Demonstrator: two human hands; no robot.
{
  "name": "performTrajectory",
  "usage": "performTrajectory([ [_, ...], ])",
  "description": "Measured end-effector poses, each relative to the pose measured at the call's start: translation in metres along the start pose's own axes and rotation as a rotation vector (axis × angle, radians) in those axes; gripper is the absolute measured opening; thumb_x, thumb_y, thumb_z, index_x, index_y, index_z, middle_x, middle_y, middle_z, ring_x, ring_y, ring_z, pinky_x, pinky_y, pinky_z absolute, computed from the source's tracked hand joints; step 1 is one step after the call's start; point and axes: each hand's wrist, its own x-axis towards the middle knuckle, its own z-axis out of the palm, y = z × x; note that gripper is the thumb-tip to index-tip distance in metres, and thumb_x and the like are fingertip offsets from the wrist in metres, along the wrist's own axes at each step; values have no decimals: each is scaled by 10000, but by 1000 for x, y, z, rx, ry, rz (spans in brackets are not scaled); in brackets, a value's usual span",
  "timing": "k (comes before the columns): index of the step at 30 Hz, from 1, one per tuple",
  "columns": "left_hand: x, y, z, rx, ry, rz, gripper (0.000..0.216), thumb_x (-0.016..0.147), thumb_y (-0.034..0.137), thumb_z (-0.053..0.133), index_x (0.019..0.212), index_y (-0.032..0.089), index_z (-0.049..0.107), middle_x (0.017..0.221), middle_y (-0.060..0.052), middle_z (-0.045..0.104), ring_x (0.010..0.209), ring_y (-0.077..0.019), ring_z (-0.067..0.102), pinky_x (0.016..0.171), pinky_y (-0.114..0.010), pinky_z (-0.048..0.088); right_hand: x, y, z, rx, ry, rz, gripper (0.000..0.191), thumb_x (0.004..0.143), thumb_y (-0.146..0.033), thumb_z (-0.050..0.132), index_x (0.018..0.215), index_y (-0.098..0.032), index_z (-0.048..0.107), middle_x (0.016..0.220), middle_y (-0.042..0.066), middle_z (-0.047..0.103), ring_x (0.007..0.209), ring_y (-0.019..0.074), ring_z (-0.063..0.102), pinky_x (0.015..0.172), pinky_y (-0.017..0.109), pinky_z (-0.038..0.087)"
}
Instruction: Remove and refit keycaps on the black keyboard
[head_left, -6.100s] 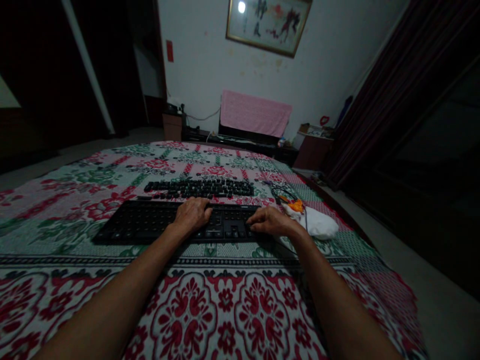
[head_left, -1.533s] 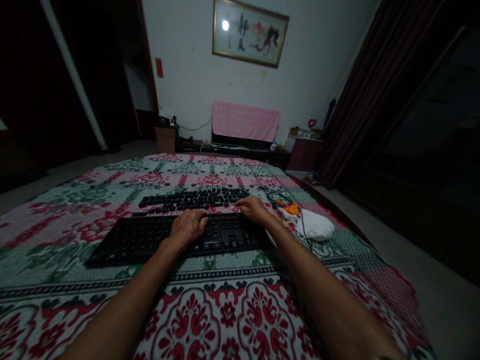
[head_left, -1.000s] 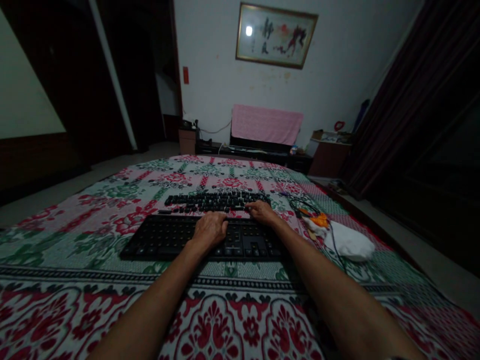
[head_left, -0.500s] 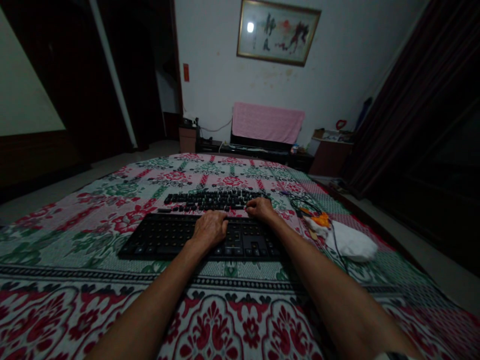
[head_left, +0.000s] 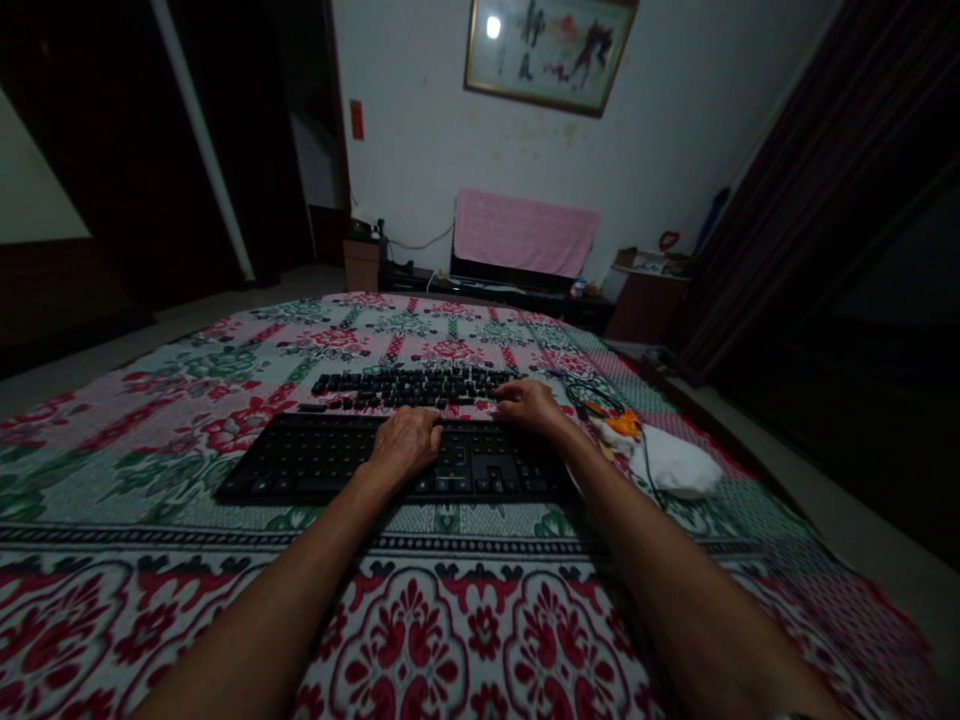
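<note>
A black computer keyboard (head_left: 300,455) with many keycaps off lies flat on a patterned bedspread. My left hand (head_left: 405,443) rests on its middle, back of the hand up, the fingers curled over toward the far edge; the fingertips are partly hidden. Beyond the keyboard, loose black keycaps (head_left: 397,383) are laid out in rows. My right hand (head_left: 529,405) is at the right end of these rows, past the keyboard's far edge. Its thumb and forefinger are a little apart, and no object shows between them.
To the right lie a dark cable (head_left: 592,390), an orange item (head_left: 622,423) and a white bag or cloth bundle (head_left: 679,462). The floral bedspread (head_left: 420,620) spreads under everything. Past its far edge, a pink cloth (head_left: 525,232) covers a screen on a low stand.
The thumb and forefinger of my right hand have parted from a pinch near the keycaps. My left hand stays on the keyboard. The whole view has shifted slightly.
</note>
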Motion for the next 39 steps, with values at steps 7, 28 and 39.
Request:
performTrajectory([
  [7,0,-1,-1,-7,-16,5,368,814,367,348,1097,262,558,1048,-43,619,992,-209,525,831,-319,416,-43,5,-22,311,-19,-50,292,672,-158,566,954,-124,633,933,61,658,843,144,597,764,251,452],
  [28,0,0,-3,6,-24,-3,372,814,366,338,1095,262,558,1051,-45,615,979,-210,526,800,-318,423,-78,-40,-25,84,-435,-284,262,628,-100,543,859,-155,654,776,-3,648,677,105,563,624,183,408],
  [39,1,-1,0,31,0,15,375,816,363,335,1100,260,556,1054,-43,616,974,-210,529,796,-316,429,-78,-39,-28,83,-458,-280,260,649,-128,585,893,-139,670,843,23,614,717,105,555,652,182,420],
])
